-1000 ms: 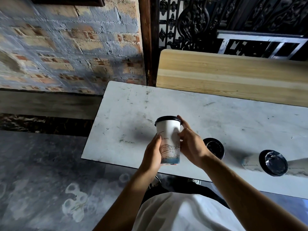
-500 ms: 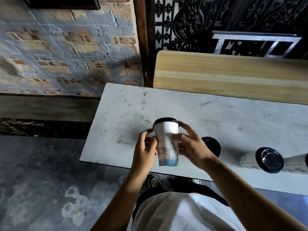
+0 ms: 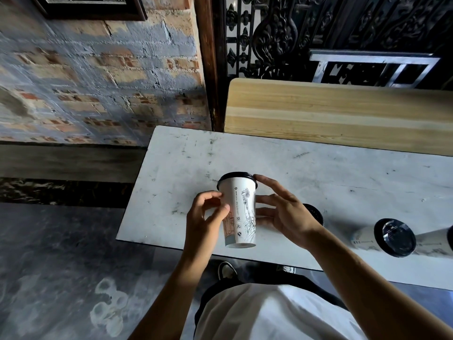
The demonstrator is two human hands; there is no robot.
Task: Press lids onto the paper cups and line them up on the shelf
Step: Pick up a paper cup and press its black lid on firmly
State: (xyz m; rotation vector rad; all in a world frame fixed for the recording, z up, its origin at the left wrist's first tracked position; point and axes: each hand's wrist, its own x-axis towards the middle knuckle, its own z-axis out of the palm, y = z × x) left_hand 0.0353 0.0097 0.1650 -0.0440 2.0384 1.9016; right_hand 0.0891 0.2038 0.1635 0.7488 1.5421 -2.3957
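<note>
A white paper cup (image 3: 241,212) with a black lid (image 3: 236,176) pressed on is upright over the front edge of the white table (image 3: 306,168). My left hand (image 3: 206,219) pinches its left side with curled fingers and thumb. My right hand (image 3: 284,214) grips its right side, index fingertip on the lid's rim. A statue drawing faces me. I cannot tell whether the cup's base rests on the table.
Another black-lidded cup (image 3: 315,213) stands just behind my right hand. Two more cups (image 3: 394,238) (image 3: 436,241) are at the table's right. A light wooden shelf board (image 3: 343,114) runs behind the table. A brick wall is on the left, the floor below.
The cup has turned between my hands: the bridge print gave way to the statue drawing. My left fingers have shifted along its side. The view has tilted slightly.
</note>
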